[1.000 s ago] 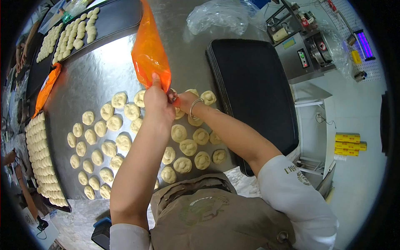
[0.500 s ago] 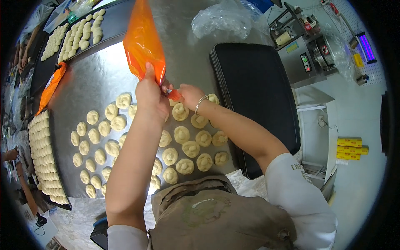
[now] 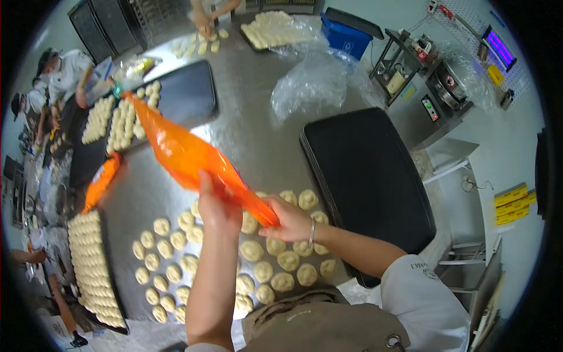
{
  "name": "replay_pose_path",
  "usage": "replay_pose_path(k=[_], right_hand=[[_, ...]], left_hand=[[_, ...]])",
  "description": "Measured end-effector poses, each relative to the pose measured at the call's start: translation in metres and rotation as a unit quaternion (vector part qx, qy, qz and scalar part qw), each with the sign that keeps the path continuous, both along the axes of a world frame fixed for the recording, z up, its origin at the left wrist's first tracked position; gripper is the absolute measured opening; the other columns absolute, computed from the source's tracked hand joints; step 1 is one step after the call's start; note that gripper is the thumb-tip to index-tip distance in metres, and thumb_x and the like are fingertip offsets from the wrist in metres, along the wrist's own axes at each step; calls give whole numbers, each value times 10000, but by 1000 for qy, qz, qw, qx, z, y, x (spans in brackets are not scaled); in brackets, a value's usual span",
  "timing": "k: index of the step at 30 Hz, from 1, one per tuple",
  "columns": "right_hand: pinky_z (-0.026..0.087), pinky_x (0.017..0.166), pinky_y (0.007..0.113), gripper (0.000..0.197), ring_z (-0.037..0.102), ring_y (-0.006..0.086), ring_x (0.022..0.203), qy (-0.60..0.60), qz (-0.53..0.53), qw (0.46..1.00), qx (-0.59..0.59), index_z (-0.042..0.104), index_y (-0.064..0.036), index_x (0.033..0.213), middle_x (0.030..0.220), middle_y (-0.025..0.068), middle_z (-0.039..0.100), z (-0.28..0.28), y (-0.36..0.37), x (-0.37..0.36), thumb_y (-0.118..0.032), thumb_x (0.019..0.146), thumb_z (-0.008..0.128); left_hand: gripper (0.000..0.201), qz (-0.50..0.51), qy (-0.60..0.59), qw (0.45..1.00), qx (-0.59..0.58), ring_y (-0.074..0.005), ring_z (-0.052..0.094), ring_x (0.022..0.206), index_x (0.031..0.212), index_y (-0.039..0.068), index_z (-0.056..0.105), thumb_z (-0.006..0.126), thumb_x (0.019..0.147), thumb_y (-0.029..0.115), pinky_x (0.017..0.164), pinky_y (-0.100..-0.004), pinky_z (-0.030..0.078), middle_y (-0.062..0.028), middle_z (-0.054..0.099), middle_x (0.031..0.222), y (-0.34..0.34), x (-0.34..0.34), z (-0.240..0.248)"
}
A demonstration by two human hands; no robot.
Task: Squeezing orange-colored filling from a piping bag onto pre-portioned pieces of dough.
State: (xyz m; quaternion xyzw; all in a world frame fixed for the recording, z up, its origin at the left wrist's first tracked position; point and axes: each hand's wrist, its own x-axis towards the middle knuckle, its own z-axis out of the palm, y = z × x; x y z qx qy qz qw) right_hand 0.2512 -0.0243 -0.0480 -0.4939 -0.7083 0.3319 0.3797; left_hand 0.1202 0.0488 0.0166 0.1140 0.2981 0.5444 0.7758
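An orange piping bag [image 3: 179,151] slants above the steel table, its full end at the upper left and its narrow tip at the lower right. My left hand [image 3: 217,204] is closed round the lower body of the bag, thumb on top. Wearing a bangle, my right hand [image 3: 284,220] grips the narrow tip end; the fingers partly hide the opening. Below both hands, several flat dough rounds [image 3: 252,251] with dimpled middles lie in loose rows, and my left forearm covers some of them.
A stack of black baking trays [image 3: 366,182] stands at right. Crumpled clear plastic [image 3: 311,85] lies behind it. At left are a second orange piping bag [image 3: 101,180] and a tray packed with dough pieces [image 3: 91,264]. Farther off, a co-worker's hand [image 3: 203,26] is near more dough.
The bag has swung from nearly upright to a slant. My right hand has moved away from my left along the tip, which is drawn out longer. The view has tipped up toward the far table.
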Motion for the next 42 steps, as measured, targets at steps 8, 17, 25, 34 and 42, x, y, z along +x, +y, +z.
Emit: replay_pose_path(k=[8,17,25,34,42], right_hand=[[420,729,251,301,520,117,856,393,-12,903,-173,452,-54,1087,934,35,550,10,29,-5,-149,809,515],[446,636,314,246,525,153,714,445,-106,839,-293,494,-72,1012,813,39,540,-34,180,91,-187,799,535],[434,573,296,274,511,169,663,58,-379,922,49,492,-24,1016,776,74,523,-115,234,106,-226,835,455],[384,529,272,187,487,139,573,-17,-257,958,-130,531,-10,692,626,62,513,-11,27,19,-140,798,447],[405,577,231,259,497,134,661,79,-547,830,-71,472,-40,965,775,58,499,-28,-178,-15,-15,707,470]], left_hand=[[686,-48,191,980,37,-267,363,1092,1289,131,202,518,761,434,905,-430,279,-117,353,1222,-79,-91,-15],[540,253,181,937,-161,-304,266,1178,1235,121,341,457,788,401,960,-472,183,-140,272,1293,-285,-225,-55],[543,255,207,937,-115,-302,276,1176,1205,75,371,525,767,357,969,-428,211,-152,320,1265,-258,-257,-54],[409,-30,609,792,34,-167,527,910,1046,37,544,576,747,315,773,-272,404,-72,575,991,37,-369,-87],[566,-22,918,311,244,-252,418,1058,1082,33,469,634,639,345,860,-418,336,-86,476,1123,275,-363,-148]])
